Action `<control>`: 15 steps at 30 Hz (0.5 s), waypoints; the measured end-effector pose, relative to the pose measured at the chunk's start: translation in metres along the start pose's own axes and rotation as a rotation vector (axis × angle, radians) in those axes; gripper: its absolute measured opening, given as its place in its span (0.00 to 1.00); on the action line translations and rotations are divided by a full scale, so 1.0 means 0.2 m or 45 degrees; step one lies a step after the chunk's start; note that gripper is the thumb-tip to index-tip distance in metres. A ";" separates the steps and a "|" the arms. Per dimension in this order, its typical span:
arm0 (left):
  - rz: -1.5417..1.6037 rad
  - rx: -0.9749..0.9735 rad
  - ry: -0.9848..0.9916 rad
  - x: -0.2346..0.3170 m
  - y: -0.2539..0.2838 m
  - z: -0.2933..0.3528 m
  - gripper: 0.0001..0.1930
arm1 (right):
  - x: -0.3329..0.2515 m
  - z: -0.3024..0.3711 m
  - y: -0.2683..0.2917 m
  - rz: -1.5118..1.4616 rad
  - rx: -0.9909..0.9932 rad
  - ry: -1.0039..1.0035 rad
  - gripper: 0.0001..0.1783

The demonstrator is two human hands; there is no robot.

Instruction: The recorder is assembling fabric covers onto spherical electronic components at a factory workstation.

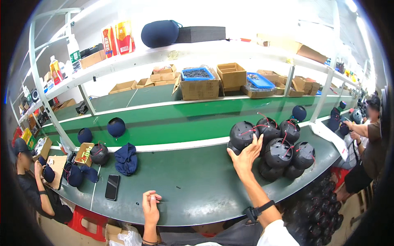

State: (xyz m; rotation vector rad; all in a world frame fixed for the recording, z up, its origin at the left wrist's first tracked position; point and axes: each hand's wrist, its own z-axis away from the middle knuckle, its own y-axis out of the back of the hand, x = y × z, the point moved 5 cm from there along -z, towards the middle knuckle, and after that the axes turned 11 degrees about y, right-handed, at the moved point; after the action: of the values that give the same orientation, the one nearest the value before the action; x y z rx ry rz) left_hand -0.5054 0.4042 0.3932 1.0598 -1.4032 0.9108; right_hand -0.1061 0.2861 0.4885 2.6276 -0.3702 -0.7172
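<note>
My right hand [248, 156] is at a stack of black round housings, its thumb and fingers curved round the near side of the leftmost upper black round housing [241, 134]. Red wires show on several of these tops. Others beside it include a black housing [278, 153] in front and another black housing [304, 155] to the right. My left hand [151, 203] hovers at the near edge of the green table [184, 184], fingers loosely curled with the thumb against them; nothing shows in it. Left of it lies a black phone [112, 187].
A dark blue cloth [126, 159] and a wired black housing [99, 154] lie at left. Behind runs a green conveyor belt [184, 130] carrying dark blue balls [116, 127]. Co-workers sit at left [30, 188] and right [371, 139]. Many housings are heaped on the floor [316, 209].
</note>
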 end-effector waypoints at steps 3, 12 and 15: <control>0.011 0.039 -0.021 -0.03 0.02 0.01 0.11 | 0.04 -0.02 -0.05 -0.047 0.068 -0.030 0.62; 0.163 -0.208 -0.168 0.25 -0.20 0.08 0.30 | -0.18 0.04 0.18 -0.503 0.044 0.120 0.53; 0.358 -0.467 -0.174 0.38 -0.39 0.07 0.53 | -0.39 0.21 0.28 -0.825 -0.012 0.223 0.57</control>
State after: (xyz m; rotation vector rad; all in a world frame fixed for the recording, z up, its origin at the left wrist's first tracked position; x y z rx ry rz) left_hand -0.4361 0.3588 0.4647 0.6673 -1.7852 0.7474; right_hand -0.2015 0.2517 0.5133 2.7733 0.5598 -0.6542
